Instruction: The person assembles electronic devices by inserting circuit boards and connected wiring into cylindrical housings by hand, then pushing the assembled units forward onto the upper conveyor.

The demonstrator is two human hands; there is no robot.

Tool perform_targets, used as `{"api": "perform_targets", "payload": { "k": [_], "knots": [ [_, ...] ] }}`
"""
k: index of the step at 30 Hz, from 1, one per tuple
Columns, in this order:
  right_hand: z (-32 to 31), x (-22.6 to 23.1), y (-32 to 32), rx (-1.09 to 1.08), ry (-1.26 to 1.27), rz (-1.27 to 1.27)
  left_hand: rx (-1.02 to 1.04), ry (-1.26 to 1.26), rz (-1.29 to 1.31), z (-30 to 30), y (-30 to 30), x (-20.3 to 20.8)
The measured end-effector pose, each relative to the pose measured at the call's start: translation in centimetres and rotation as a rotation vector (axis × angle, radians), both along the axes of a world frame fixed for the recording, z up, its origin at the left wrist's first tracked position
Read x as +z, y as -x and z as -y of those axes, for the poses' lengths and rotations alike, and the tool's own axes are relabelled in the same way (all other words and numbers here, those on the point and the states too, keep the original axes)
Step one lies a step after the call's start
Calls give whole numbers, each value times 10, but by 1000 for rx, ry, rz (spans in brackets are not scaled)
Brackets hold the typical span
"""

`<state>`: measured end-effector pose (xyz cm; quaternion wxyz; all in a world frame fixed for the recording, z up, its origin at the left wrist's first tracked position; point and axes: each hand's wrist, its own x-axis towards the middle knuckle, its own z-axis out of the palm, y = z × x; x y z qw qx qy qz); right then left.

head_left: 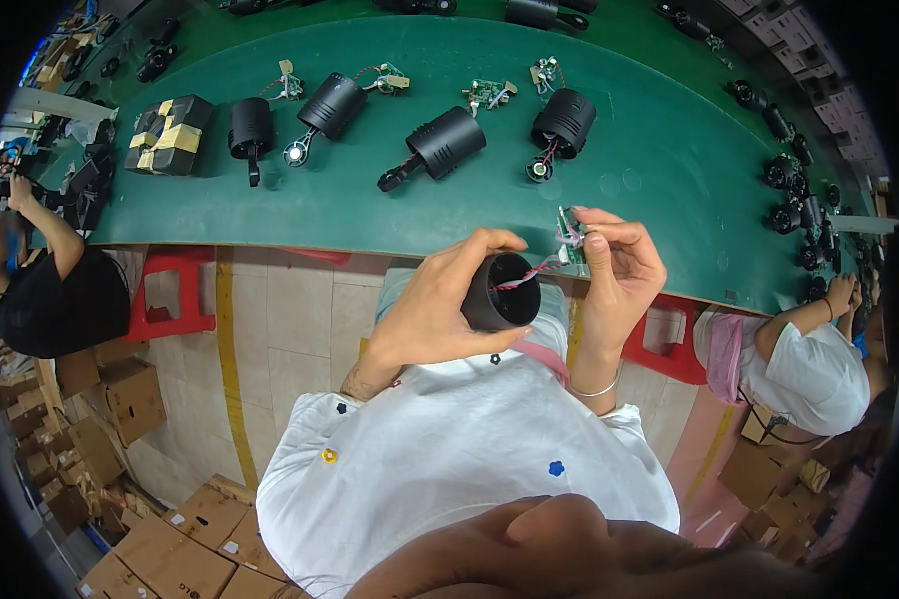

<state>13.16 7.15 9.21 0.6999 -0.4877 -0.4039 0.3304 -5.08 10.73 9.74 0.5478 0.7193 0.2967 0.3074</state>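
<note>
My left hand (435, 299) is wrapped round a black cylindrical housing (481, 304), its open end turned up and toward the right. Red and white wires (531, 277) run out of that opening to a small green circuit board (566, 232). Thumb and fingertips of my right hand (617, 265) pinch this board just above and to the right of the housing. Both hands are in front of my body at the near edge of the table. How far the wires reach down inside the housing is hidden.
Several similar black housings (447, 142) with wired boards lie across the green table (350, 215). A black block with yellow tape (168, 136) is at the left. People sit at both sides, one in a black shirt (65, 299). Red stools (175, 295) and cardboard boxes (175, 549) stand below.
</note>
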Motion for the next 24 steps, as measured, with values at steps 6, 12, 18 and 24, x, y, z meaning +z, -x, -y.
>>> {"api": "perform_targets", "payload": {
  "k": [6,12,18,24],
  "knots": [
    [-1,-2,1,119,-10,-125,-166,271,219,-2,5,-5],
    [-2,-2,4,103,-43,-103,-195,399,308,-2,8,-8],
    [-5,4,10,19,39,-15,-150,356,340,3,6,-10],
    [-5,10,14,-106,8,241,-86,70,160,1,4,-4]
  ]
}}
